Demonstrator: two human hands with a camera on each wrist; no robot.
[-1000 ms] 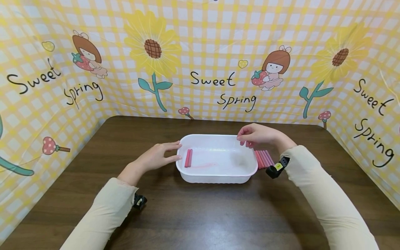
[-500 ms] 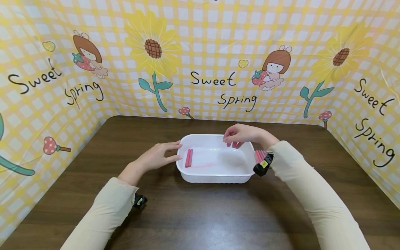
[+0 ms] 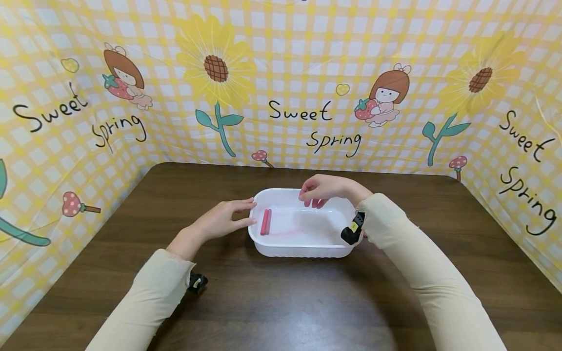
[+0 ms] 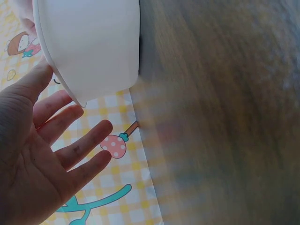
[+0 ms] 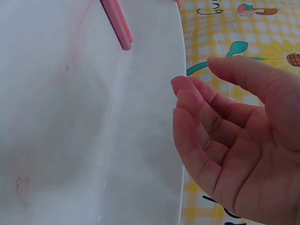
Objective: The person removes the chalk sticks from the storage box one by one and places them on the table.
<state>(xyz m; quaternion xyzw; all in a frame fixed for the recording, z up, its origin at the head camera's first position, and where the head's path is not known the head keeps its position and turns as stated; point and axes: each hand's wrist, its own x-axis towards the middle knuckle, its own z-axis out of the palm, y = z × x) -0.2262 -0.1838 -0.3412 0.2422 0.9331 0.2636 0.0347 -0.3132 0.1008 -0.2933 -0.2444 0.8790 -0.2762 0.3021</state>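
A white plastic tub (image 3: 303, 251) stands on the table. Two pink chalk-like sticks (image 3: 265, 222) lie side by side at its left end, and they show again as pink sticks (image 5: 118, 23) in the right wrist view. My left hand (image 3: 217, 222) touches the tub's left rim with thumb and fingers extended; in the left wrist view the fingers (image 4: 84, 145) are spread. Over the tub's far side hovers my right hand (image 3: 329, 187), its fingers loosely bent. Between that thumb and the fingertips (image 5: 180, 101) there is a gap with nothing in it.
Pinkish smears (image 3: 287, 233) mark the tub's floor. The brown wooden table (image 3: 263, 302) is backed by a yellow checked cloth (image 3: 298, 73) with printed flowers. A black wrist camera (image 3: 352, 229) on the right sleeve overlaps the tub's right end.
My right hand has moved left across the tub's far side. Its sleeve now hides the row of pink sticks to the tub's right. My left hand stays put.
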